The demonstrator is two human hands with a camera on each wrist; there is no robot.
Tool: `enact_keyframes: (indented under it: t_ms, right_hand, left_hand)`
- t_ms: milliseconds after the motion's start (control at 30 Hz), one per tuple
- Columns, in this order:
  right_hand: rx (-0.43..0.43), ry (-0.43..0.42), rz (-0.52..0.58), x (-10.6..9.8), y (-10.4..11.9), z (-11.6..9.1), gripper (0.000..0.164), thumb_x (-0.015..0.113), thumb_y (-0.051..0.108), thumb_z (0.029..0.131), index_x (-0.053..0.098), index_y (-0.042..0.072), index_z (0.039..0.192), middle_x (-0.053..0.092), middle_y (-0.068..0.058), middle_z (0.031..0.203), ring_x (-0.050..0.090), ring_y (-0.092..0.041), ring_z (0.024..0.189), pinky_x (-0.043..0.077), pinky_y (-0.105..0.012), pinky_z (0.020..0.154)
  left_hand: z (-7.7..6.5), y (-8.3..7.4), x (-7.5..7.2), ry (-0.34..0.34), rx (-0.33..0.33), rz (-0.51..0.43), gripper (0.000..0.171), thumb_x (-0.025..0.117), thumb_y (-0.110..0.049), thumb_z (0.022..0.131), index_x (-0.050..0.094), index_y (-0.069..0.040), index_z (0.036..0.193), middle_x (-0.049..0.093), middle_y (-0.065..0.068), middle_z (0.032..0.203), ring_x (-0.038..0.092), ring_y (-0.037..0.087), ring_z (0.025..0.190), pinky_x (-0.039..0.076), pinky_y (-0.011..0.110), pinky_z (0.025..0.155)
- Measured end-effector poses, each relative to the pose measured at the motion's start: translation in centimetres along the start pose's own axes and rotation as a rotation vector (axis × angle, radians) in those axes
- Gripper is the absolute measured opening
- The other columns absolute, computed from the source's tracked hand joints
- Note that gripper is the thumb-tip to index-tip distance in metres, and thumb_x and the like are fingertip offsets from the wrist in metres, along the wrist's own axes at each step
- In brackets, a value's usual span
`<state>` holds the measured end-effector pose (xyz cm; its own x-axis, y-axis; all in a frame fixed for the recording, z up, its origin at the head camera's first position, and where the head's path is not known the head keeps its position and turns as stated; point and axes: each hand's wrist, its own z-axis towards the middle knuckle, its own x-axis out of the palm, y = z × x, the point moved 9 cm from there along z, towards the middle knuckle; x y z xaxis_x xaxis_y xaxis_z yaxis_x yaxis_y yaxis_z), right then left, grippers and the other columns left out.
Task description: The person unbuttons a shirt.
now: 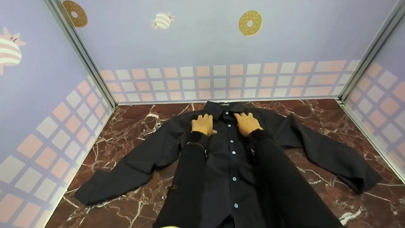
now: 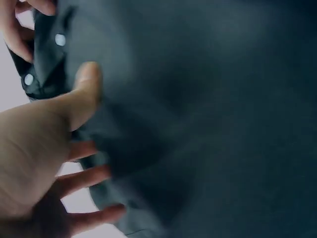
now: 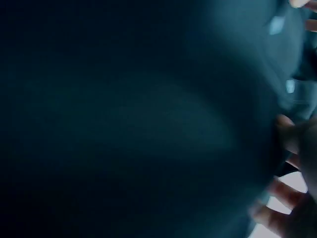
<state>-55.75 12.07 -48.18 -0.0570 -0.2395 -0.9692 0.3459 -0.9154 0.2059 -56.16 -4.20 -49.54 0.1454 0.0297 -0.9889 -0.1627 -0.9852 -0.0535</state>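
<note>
A black long-sleeved button-up shirt [image 1: 218, 177] lies front up, its collar [image 1: 215, 109] toward the back wall and its sleeves spread to both sides. Pale buttons run down its middle. On the chest just below the collar, left of the buttons, rests my left hand [image 1: 203, 124]; the left wrist view shows its thumb [image 2: 88, 82] and fingers apart, touching the cloth. My right hand [image 1: 248, 123] rests on the other side of the button row, fingertips near the collar. In the right wrist view its fingers [image 3: 285, 193] lie loosely on dark fabric.
The shirt lies on a dark red marbled tabletop [image 1: 152, 115]. Patterned panels enclose it: a back wall [image 1: 202, 41], a left wall [image 1: 28, 104] and a right wall [image 1: 387, 104], joined by metal corner strips. The collar reaches close to the back wall's foot.
</note>
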Motion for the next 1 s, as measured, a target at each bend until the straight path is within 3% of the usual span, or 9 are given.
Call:
enact_keyframes:
  t_ms: [133, 267, 400, 533, 667, 733, 833, 933, 1000]
  right_hand:
    - [0.022, -0.112, 0.109, 0.4, -1.2, -0.3, 0.020, 0.066, 0.007, 0.104, 0.071, -0.005, 0.119, 0.064, -0.030, 0.120, 0.069, -0.053, 0.100, 0.056, -0.062, 0.092]
    - [0.045, -0.182, 0.120, -0.6, -1.6, 0.1, 0.013, 0.068, 0.006, 0.102, 0.071, -0.006, 0.106, 0.066, -0.028, 0.112, 0.071, -0.051, 0.092, 0.058, -0.062, 0.085]
    - [0.052, -0.292, 0.142, -3.8, -0.9, 0.1, 0.013, 0.064, 0.004, 0.102, 0.067, -0.007, 0.109, 0.066, -0.028, 0.111, 0.070, -0.051, 0.093, 0.057, -0.062, 0.085]
    - [0.039, -0.384, 0.229, -8.5, -0.2, 0.6, 0.016, 0.061, 0.002, 0.104, 0.067, -0.009, 0.113, 0.066, -0.028, 0.113, 0.067, -0.048, 0.103, 0.055, -0.059, 0.091]
    - [-0.008, -0.482, 0.279, -14.4, 0.9, -0.2, 0.016, 0.061, 0.004, 0.105, 0.066, -0.008, 0.115, 0.063, -0.025, 0.116, 0.064, -0.045, 0.109, 0.052, -0.056, 0.096]
    - [-0.061, -0.509, 0.269, -16.6, 2.0, -1.8, 0.016, 0.064, 0.005, 0.104, 0.066, -0.006, 0.115, 0.063, -0.023, 0.115, 0.064, -0.044, 0.107, 0.051, -0.056, 0.095]
    - [-0.160, -0.488, 0.215, -17.0, 3.9, -5.8, 0.012, 0.068, 0.004, 0.100, 0.066, -0.004, 0.109, 0.065, -0.021, 0.109, 0.065, -0.042, 0.101, 0.054, -0.056, 0.089]
    - [-0.263, -0.421, 0.151, -14.1, 5.7, -10.6, 0.009, 0.072, 0.001, 0.092, 0.068, 0.000, 0.101, 0.066, -0.018, 0.099, 0.067, -0.039, 0.090, 0.057, -0.054, 0.079]
    - [-0.305, -0.350, 0.110, -11.1, 6.4, -13.3, 0.010, 0.076, 0.001, 0.088, 0.069, 0.003, 0.095, 0.067, -0.015, 0.092, 0.068, -0.036, 0.082, 0.059, -0.053, 0.072]
  left_hand:
    - [0.7, 0.4, 0.5, -0.090, -0.011, -0.021, 0.051, 0.067, -0.039, 0.106, 0.061, -0.009, 0.147, 0.061, 0.013, 0.148, 0.057, 0.037, 0.136, 0.050, 0.056, 0.107]
    - [1.3, -0.3, -0.7, -0.169, 0.020, 0.013, 0.030, 0.058, -0.024, 0.111, 0.071, -0.010, 0.135, 0.070, 0.014, 0.135, 0.066, 0.038, 0.122, 0.053, 0.056, 0.102]
    - [0.3, -0.9, -4.6, -0.378, 0.048, 0.002, 0.030, 0.049, -0.013, 0.112, 0.076, -0.006, 0.122, 0.075, 0.015, 0.122, 0.071, 0.037, 0.111, 0.055, 0.055, 0.096]
    - [-1.3, -0.8, -10.0, -0.594, 0.088, -0.045, 0.025, 0.054, -0.013, 0.107, 0.076, -0.004, 0.114, 0.077, 0.016, 0.113, 0.073, 0.037, 0.105, 0.058, 0.053, 0.087]
    - [-3.4, -1.1, -15.3, -0.691, 0.149, -0.100, 0.019, 0.064, -0.017, 0.105, 0.072, -0.004, 0.116, 0.073, 0.016, 0.117, 0.069, 0.037, 0.110, 0.055, 0.051, 0.088]
    - [-5.2, -1.6, -16.8, -0.710, 0.202, -0.105, 0.017, 0.069, -0.017, 0.103, 0.072, -0.004, 0.113, 0.071, 0.015, 0.115, 0.067, 0.037, 0.110, 0.053, 0.050, 0.089]
    - [-9.1, -2.8, -16.0, -0.692, 0.326, -0.034, 0.010, 0.073, -0.013, 0.098, 0.072, -0.004, 0.103, 0.071, 0.015, 0.106, 0.067, 0.039, 0.104, 0.054, 0.050, 0.086]
    - [-13.6, -3.9, -12.0, -0.614, 0.455, 0.055, 0.008, 0.079, -0.011, 0.091, 0.073, -0.006, 0.094, 0.072, 0.015, 0.097, 0.068, 0.038, 0.096, 0.056, 0.050, 0.081]
    - [-15.9, -4.2, -8.6, -0.507, 0.510, 0.056, 0.017, 0.085, -0.020, 0.090, 0.073, -0.007, 0.091, 0.072, 0.013, 0.094, 0.067, 0.037, 0.092, 0.055, 0.049, 0.079]
